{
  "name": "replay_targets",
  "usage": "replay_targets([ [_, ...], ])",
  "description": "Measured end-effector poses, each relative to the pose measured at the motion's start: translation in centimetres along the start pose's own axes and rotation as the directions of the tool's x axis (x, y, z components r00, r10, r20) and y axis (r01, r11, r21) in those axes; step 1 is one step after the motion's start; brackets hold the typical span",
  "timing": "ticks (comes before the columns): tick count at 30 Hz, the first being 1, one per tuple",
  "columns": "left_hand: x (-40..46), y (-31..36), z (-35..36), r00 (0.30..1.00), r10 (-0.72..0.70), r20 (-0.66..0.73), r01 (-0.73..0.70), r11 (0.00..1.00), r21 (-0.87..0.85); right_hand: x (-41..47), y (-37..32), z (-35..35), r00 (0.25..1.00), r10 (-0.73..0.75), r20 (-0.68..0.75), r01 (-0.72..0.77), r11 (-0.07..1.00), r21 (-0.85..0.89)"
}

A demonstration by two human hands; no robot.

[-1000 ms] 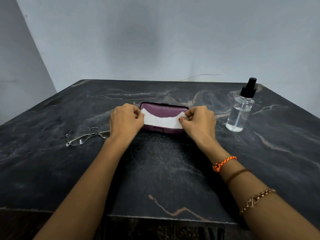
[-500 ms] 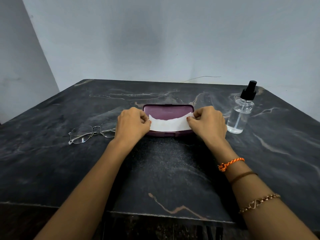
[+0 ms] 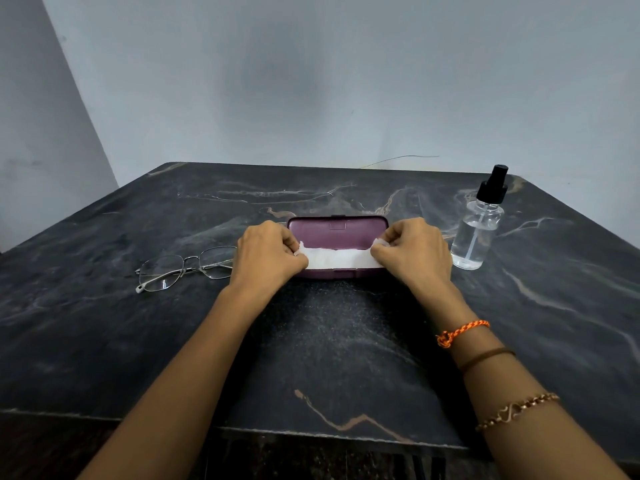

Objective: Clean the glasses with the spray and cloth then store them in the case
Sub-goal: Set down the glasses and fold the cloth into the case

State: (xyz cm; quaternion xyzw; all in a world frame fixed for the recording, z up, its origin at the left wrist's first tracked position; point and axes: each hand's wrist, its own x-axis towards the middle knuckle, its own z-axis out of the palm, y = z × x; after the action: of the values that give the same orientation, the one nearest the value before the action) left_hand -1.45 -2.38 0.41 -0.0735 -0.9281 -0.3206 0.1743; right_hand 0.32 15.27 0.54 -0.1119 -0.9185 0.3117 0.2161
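Fingers (image 3: 300, 250) of the left hand (image 3: 266, 254) are curled in and pinch one end of the white cloth (image 3: 337, 258), while the fingers (image 3: 380, 244) of the right hand (image 3: 414, 252) are closed on its other end, so the cloth is stretched as a narrow strip between the two hands. It hangs just over the front half of the purple glasses case (image 3: 337, 228), which lies open on the dark marbled surface (image 3: 104, 323) straight ahead of the person; the inner side of its lid shows behind the cloth, and its front rim shows below it. Whether the cloth touches the case cannot be told. The glasses (image 3: 187, 268), thin metal frames with clear lenses, rest on the surface just left of the left hand, their nearer lens partly hidden by it, one temple tip pointing toward the near left. The spray bottle (image 3: 479, 230), clear with a black pump top and some clear liquid inside, stands upright to the right of the right hand, near it but not touching. On the right forearm sit an orange braided band (image 3: 462, 332), a thin brown band (image 3: 486, 358) and a gold chain bracelet (image 3: 517, 410). A pale wall (image 3: 311, 81) rises behind the surface.
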Motion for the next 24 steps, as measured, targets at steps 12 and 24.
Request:
replay_targets([
  [12,0.1,-0.2,0.1,0.993,-0.05,0.105,0.055,0.998,-0.043,0.3,0.8,-0.4,0.995,0.013,0.097,-0.016,0.999,0.032],
  [24,0.1,-0.7,0.2,0.993,0.106,0.054,-0.104,0.994,-0.043,0.0,1.2,-1.2,0.977,-0.046,0.206,0.046,0.999,0.006],
])
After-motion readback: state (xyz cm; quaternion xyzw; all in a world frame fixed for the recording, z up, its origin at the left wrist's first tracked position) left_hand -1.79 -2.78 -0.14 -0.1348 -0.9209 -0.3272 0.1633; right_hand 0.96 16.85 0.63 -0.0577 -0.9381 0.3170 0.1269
